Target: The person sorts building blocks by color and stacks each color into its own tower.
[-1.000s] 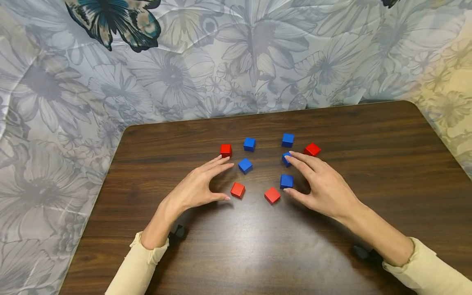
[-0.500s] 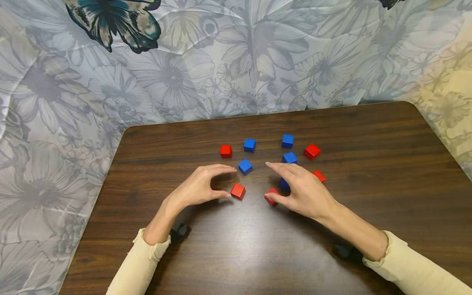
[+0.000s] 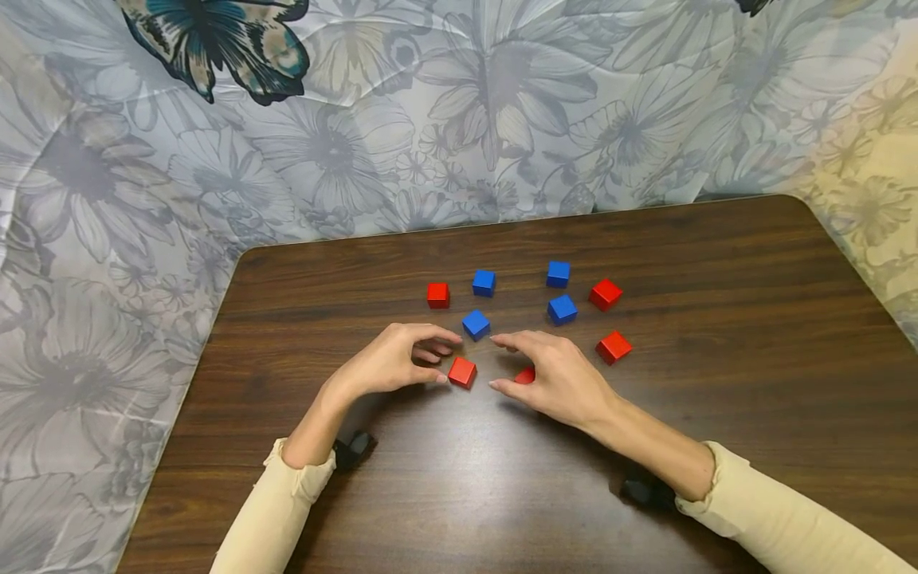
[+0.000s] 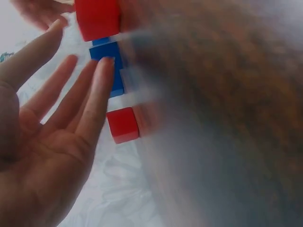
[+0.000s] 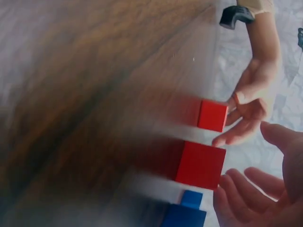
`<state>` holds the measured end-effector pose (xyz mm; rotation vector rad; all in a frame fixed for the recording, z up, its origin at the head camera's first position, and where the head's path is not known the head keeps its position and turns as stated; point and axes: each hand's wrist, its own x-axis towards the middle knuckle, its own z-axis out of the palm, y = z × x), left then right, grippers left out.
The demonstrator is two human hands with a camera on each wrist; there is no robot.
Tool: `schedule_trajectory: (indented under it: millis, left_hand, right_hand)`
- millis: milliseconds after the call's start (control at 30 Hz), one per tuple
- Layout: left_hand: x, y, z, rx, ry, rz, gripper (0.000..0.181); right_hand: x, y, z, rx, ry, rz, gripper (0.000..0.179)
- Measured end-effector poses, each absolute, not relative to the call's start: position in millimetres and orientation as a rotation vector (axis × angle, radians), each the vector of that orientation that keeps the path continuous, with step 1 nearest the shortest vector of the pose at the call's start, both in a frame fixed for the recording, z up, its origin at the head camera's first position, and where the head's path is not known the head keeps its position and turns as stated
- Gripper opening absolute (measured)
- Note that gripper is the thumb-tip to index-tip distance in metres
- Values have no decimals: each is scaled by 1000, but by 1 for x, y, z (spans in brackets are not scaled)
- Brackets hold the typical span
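My left hand (image 3: 390,363) hovers over the table with fingers and thumb spread apart, just left of a red cube (image 3: 462,372). To the right of that cube is my right hand (image 3: 559,379), its fingers and thumb also apart and holding nothing. It partly covers a second red cube (image 3: 526,375). Behind the fingertips, between the hands, lies a blue cube (image 3: 476,325). In the left wrist view the fingers reach past a red cube (image 4: 123,125) without gripping it. In the right wrist view a red cube (image 5: 201,165) is right by the fingertips.
Farther back on the brown wooden table (image 3: 358,279) are a red cube (image 3: 438,296) and several blue cubes, one of them (image 3: 562,310) behind the right hand. Two more red cubes, one (image 3: 606,294) behind the other (image 3: 613,347), lie to the right. Flowered cloth (image 3: 502,119) hangs beyond the far edge.
My right hand has moved left and slightly nearer, uncovering a red cube and a blue cube on the right and hiding another blue cube. My left hand has shifted slightly, its fingers drawn nearer.
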<state>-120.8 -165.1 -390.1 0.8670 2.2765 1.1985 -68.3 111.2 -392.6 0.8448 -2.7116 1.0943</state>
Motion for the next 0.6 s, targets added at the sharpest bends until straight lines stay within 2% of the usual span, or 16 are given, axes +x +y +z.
schedule_trajectory:
  millis: [233, 600]
  left_hand:
    - [-124, -165, -390, 768, 2192, 1182, 49]
    - [-126, -160, -394, 766, 2222, 1139, 39]
  right_hand:
    - [-69, 103, -396, 753, -2790, 1187, 44]
    - [-73, 89, -398, 649, -2876, 1238, 37]
